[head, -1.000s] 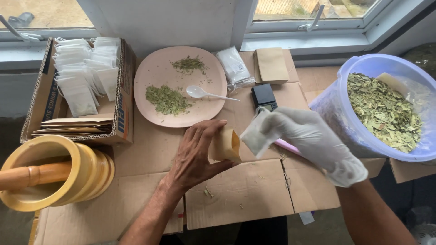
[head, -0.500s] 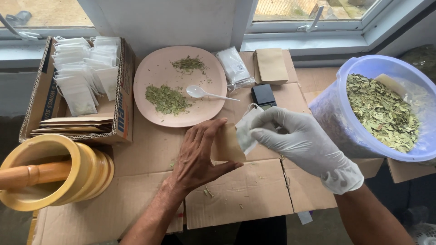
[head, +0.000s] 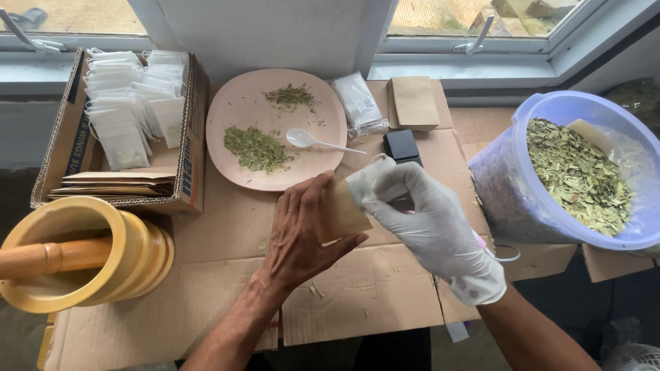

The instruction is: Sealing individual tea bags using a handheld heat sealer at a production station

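While the bare left hand (head: 302, 230) grips the small tan paper envelope (head: 342, 209) between thumb and fingers, with its mouth turned toward the right, the white-gloved right hand (head: 419, 213) pinches the white filter-paper sachet (head: 368, 184) and holds its leading edge at that mouth. Both items sit just above the flattened brown cardboard surface (head: 371, 288), in front of the round pink plate (head: 237, 103).

The step in hand appears to be sliding the sachet into the envelope. Recommended practice:

- Keep the left thumb and fingers on the envelope's side edges, pressing lightly inward so the mouth bows open; pressing on the flat faces would likely close it.
- Present the sachet flat and edge-on, aligned with the envelope's long axis. A tilted entry may crease a corner.
- Hold the sachet near its trailing end so that the gloved fingertips do not block the opening.
- Tuck the thin looped string at the sachet's top inside rather than leaving it trapped at the mouth.
- Avoid squeezing the filled part, as the paper could split.

The white plastic spoon (head: 306, 139) and the small black pocket scale (head: 403, 146) lie beyond the hands, clear of the work.
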